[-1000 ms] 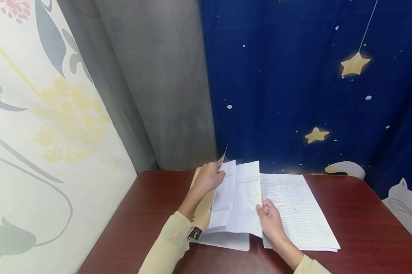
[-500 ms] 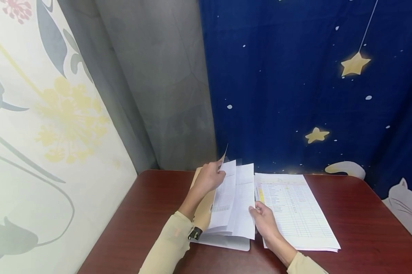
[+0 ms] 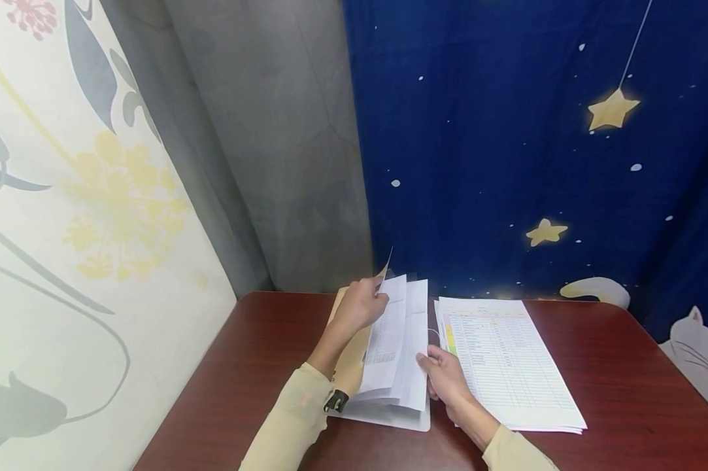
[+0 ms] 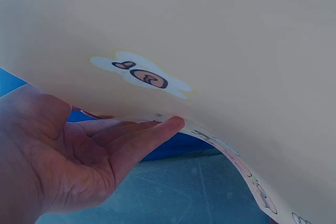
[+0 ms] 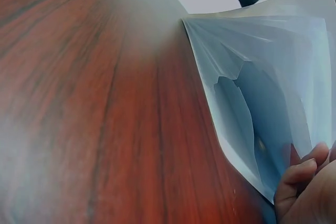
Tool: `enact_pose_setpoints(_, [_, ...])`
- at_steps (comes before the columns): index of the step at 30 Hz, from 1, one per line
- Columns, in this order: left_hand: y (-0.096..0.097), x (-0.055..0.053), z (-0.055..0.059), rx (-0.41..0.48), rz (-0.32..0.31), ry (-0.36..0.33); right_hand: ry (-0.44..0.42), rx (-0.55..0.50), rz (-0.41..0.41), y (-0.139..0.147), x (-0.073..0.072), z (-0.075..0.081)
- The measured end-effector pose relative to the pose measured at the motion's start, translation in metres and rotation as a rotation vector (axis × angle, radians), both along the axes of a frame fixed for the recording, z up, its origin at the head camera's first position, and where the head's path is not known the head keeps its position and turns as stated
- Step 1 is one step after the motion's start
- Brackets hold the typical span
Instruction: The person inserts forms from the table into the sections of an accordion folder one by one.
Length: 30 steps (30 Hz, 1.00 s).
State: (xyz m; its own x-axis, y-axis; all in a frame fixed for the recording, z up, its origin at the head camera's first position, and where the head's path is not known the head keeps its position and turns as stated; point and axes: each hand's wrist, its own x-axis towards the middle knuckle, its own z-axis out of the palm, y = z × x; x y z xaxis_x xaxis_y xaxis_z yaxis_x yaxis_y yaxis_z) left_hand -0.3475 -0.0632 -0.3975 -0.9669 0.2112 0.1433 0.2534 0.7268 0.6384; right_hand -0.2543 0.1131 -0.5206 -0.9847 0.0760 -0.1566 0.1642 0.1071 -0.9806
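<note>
Left hand (image 3: 361, 304) pinched cover of cream cartoon-printed folder (image 3: 352, 360), likely propping it open; right hand (image 3: 446, 378) pinched clear plastic sleeve (image 5: 294, 51), probably to spread it. Folder lay by reddish wooden worktop (image 3: 624, 366) far edge, white printed-paper stack (image 3: 512, 373) just right.

Printed sheets (image 3: 384, 337) — too fine, too blurred to read

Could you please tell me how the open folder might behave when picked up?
The folder would probably flex, since its cover bows in the left hand. Its translucent sleeve is likely floppy, as it wrinkles and gapes; its shiny surface may be slippery.
</note>
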Motion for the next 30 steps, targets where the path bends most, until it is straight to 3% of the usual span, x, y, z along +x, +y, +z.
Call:
enact_pose_setpoints(11, [0.001,0.002,0.000,0.019,-0.003,-0.024,-0.025,-0.044,0.030,-0.003,-0.003,-0.001])
enact_pose_setpoints(19, [-0.001,0.002,-0.001,-0.018,-0.004,0.069,-0.013,-0.022,0.076,-0.007,-0.004,0.000])
enact_pose_setpoints(30, [-0.002,0.001,-0.004,-0.023,-0.005,0.069,-0.028,0.032,0.132,-0.010,-0.012,-0.001])
